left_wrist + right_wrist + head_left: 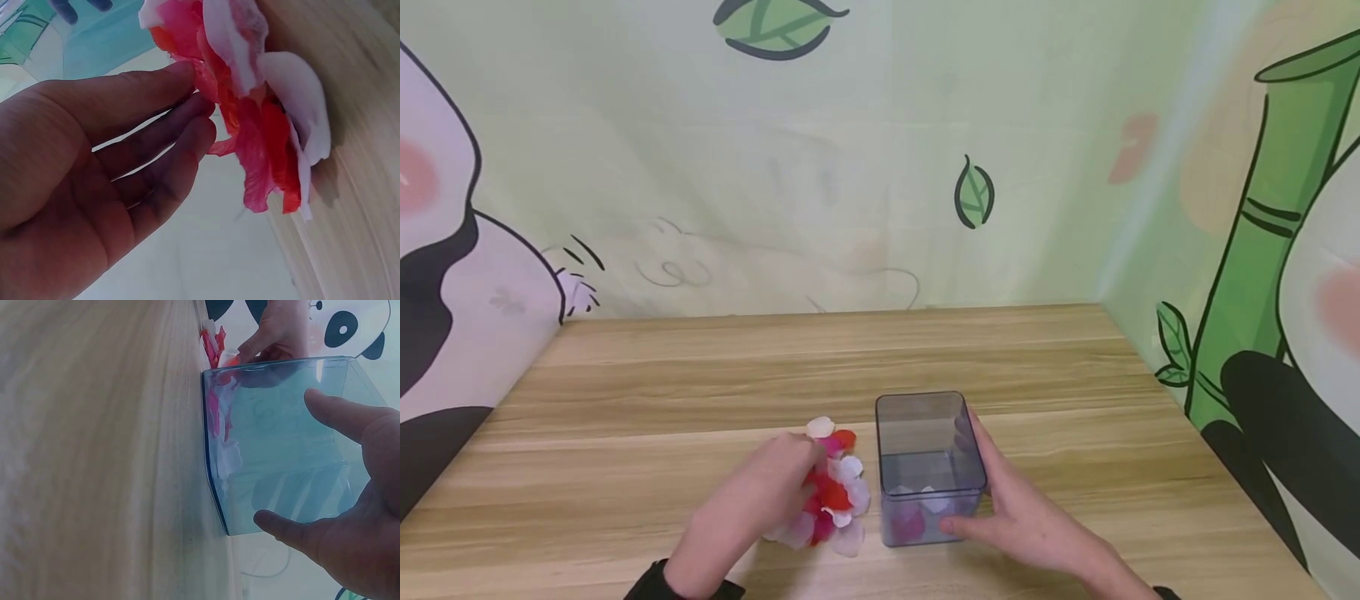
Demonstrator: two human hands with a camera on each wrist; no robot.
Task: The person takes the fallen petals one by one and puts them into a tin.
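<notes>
A loose pile of red, pink and white flower petals (835, 493) lies on the table. My left hand (775, 479) reaches into it from the left. Its thumb and fingertips (185, 74) come together at the edge of a pinkish-red petal (209, 81) and pinch it. Right of the pile stands a clear bluish plastic box (921, 442), upright with its top uncovered. A few pink and white petals (910, 521) rest on its bottom. My right hand (1026, 517) grips the box from the right, thumb on the near wall and fingers around the far right side.
The wood-grain table (685, 367) extends behind and to both sides of the hands. A pale green cloth backdrop (865, 167) with leaves, bamboo and panda drawings encloses its back and sides. The pile sits close to the box's left wall.
</notes>
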